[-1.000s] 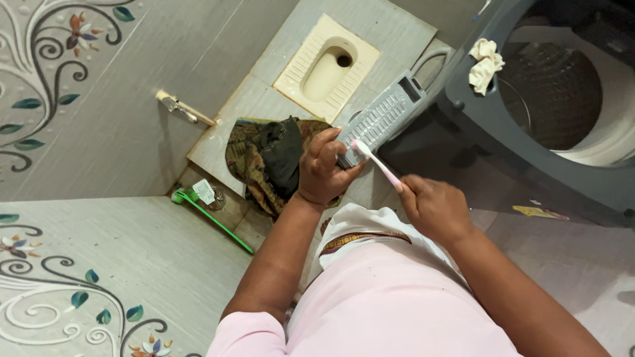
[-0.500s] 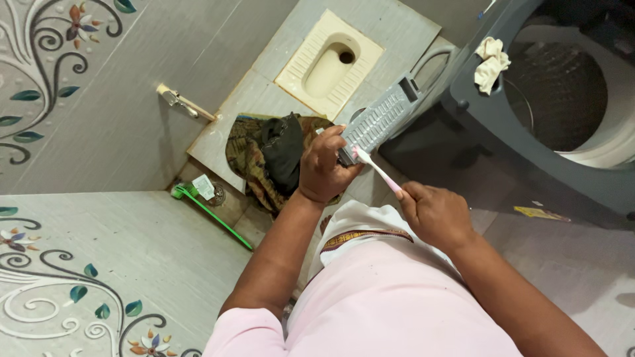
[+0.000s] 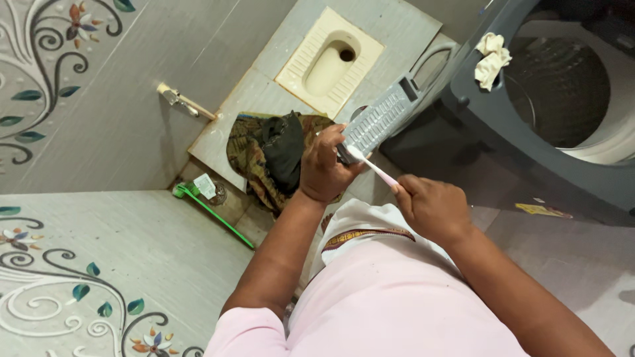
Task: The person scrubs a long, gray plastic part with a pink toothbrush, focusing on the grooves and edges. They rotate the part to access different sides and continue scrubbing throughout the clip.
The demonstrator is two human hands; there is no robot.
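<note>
At frame centre, the grey lint filter [image 3: 380, 119] is gripped by the left hand [image 3: 324, 165] while the toothbrush [image 3: 372, 168], clasped in the right hand [image 3: 433, 208], is best kept flat against its ribs.

Filter panel [image 3: 380, 120]: long grey slatted plastic piece, tilted from centre frame toward the upper right, its lower end gripped.
Toothbrush [image 3: 372, 168]: pink handle, white head, lying diagonally at centre frame, head touching the panel's lower end.

Grey ribbed lint filter [image 3: 378, 120] with a dark end; pink-and-white toothbrush [image 3: 374, 169]; cream squat pan [image 3: 329, 61]; brown patterned cloth [image 3: 248, 155] (black garment [image 3: 283, 151] atop); green brush [image 3: 213, 212]; wall tiles [image 3: 63, 66] with grey scrolls and teal leaves.
</note>
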